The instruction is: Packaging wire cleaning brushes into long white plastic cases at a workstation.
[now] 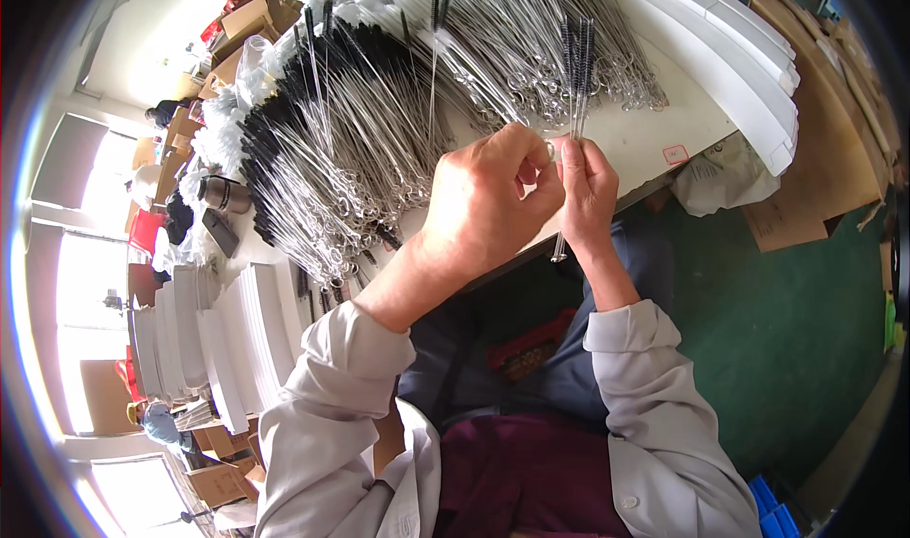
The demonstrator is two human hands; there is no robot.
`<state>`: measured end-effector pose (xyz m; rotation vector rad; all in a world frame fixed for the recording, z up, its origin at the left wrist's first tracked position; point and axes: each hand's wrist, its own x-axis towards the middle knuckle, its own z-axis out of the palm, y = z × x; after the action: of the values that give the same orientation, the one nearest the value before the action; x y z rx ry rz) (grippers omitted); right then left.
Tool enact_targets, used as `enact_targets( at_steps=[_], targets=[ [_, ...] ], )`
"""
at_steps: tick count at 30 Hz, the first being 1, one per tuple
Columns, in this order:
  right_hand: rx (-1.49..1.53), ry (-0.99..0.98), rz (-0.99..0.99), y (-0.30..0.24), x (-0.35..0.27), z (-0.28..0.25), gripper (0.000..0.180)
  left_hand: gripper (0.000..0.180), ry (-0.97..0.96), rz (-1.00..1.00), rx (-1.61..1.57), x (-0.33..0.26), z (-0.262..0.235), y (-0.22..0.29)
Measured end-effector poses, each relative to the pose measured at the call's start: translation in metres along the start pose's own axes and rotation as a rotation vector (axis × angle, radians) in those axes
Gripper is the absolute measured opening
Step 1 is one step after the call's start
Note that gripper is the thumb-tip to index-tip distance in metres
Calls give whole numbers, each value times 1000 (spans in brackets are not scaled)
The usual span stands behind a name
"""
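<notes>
My right hand (pixel 589 195) is closed around a few thin wire tube brushes (pixel 577 64). Their black bristle ends point up and away over the table, and their metal ends stick out below the hand. Close beside it on the left, my left hand (pixel 493 201) is curled, thumb and fingers pinched together. Something small and shiny shows at its fingertips, too small to name. Beyond both hands lies a large pile of wire brushes (pixel 360 130) with black bristles and ring ends. Another heap of looped wire brushes (pixel 531 40) spreads to its right.
White curved trays or sheets (pixel 730 64) are stacked at the table's right end, near cardboard (pixel 825 111) and a white bag (pixel 725 176). On the left stand a steel flask (pixel 225 194) and white stacked panels (pixel 270 325). Other people are in the far background.
</notes>
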<state>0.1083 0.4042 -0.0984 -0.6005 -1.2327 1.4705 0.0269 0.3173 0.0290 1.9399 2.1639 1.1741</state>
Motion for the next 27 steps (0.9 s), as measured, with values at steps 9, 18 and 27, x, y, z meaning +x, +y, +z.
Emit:
enact_targets(
  at_steps=[9, 18, 27],
  targets=[
    [48, -7, 116, 5, -2, 2, 27, 13, 63, 58, -139, -14, -71, 56],
    [-12, 7, 84, 7, 0, 2, 27, 12, 197, -137, -474, 1, -133, 56],
    [-46, 12, 66, 11, -2, 0, 26, 20, 207, 36, -594, 35, -196, 44]
  ],
)
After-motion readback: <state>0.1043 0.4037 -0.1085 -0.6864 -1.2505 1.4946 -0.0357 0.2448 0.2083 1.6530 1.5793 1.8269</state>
